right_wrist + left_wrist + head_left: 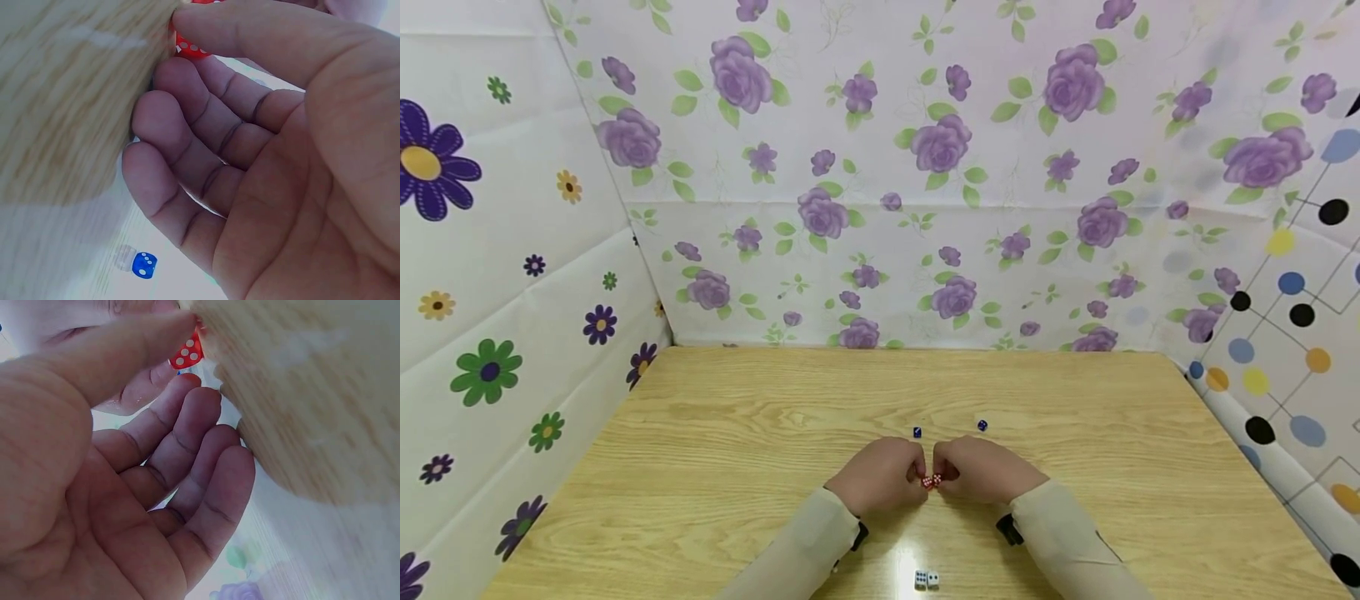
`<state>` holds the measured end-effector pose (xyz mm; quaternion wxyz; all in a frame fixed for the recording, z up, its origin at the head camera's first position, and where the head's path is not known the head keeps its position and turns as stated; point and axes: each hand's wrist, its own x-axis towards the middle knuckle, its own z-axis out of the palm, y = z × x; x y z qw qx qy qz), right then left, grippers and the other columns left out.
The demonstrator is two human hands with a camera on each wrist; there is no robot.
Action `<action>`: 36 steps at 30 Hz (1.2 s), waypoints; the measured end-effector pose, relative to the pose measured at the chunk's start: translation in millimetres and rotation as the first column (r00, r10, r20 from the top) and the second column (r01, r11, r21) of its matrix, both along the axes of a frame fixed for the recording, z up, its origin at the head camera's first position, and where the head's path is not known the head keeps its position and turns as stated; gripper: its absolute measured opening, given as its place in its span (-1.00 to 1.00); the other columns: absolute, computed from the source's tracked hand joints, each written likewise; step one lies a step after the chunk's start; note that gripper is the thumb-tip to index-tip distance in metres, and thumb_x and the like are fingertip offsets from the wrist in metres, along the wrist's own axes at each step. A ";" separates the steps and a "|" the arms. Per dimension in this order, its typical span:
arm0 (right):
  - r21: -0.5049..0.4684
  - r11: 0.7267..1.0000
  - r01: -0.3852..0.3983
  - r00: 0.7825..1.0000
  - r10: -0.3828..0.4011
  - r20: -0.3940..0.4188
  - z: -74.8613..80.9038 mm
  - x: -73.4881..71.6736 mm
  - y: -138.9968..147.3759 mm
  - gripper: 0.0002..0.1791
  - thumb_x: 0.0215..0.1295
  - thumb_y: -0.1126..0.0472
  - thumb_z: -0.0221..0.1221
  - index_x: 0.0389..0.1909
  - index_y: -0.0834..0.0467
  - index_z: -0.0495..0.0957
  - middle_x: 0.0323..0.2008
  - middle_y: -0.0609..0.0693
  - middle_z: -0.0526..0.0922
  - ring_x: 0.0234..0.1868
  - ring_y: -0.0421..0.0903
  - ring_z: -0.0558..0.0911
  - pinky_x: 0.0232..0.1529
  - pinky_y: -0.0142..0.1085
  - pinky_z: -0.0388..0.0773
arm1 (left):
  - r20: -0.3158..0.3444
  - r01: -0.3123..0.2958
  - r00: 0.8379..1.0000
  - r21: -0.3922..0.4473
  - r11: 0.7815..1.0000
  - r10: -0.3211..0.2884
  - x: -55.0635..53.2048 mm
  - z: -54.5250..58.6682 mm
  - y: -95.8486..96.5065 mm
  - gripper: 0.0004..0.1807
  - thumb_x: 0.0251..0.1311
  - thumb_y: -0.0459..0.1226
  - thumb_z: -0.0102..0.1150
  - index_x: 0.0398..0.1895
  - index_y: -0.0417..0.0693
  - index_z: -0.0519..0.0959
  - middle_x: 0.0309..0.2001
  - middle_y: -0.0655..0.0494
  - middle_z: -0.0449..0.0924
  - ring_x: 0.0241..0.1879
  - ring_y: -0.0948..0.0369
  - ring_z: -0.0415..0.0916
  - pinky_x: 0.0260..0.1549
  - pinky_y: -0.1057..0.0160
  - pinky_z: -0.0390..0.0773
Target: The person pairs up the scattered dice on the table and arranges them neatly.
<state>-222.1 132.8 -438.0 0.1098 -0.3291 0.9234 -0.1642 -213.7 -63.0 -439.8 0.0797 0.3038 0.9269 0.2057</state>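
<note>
Red dice (932,481) sit on the desk (700,467) at centre, pinched between the fingers of the left hand (883,475) and right hand (981,469), blue dice (917,432) just beyond, white dice (926,579) nearer.

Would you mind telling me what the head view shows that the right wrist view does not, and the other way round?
Only the head view shows both hands meeting, the left hand as well as the right hand, two blue dice beyond them, a pair of white dice near the table's front edge, and the flowered walls. Only the right wrist view shows the right hand's curled fingers from the palm side. Both show the red dice at the fingertips and the wooden table.
</note>
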 end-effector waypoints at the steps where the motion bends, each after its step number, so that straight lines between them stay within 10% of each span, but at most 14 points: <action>1: -0.002 1.000 -0.002 1.000 0.002 0.003 0.2 0.0 -0.1 -0.90 0.17 0.17 0.28 -0.41 -0.02 0.52 -0.52 -0.29 0.46 -0.51 -0.32 0.40 -0.43 -0.40 0.39 | -0.002 0.000 1.000 -0.001 1.000 0.000 -0.2 -0.5 0.0 -0.88 0.05 -0.18 0.35 -0.41 0.09 0.57 -0.47 0.37 0.50 -0.50 0.41 0.39 -0.44 0.42 0.44; 36: -0.065 0.998 0.015 0.997 -0.010 0.078 1.9 3.1 -0.5 -0.89 0.17 0.19 0.29 -0.38 -0.01 0.53 -0.50 -0.26 0.50 -0.50 -0.33 0.43 -0.42 -0.41 0.42 | -0.015 -0.018 1.000 0.003 1.000 0.018 -1.4 -3.2 -0.5 -0.89 0.05 -0.20 0.35 -0.45 0.11 0.57 -0.47 0.37 0.50 -0.49 0.42 0.38 -0.42 0.41 0.44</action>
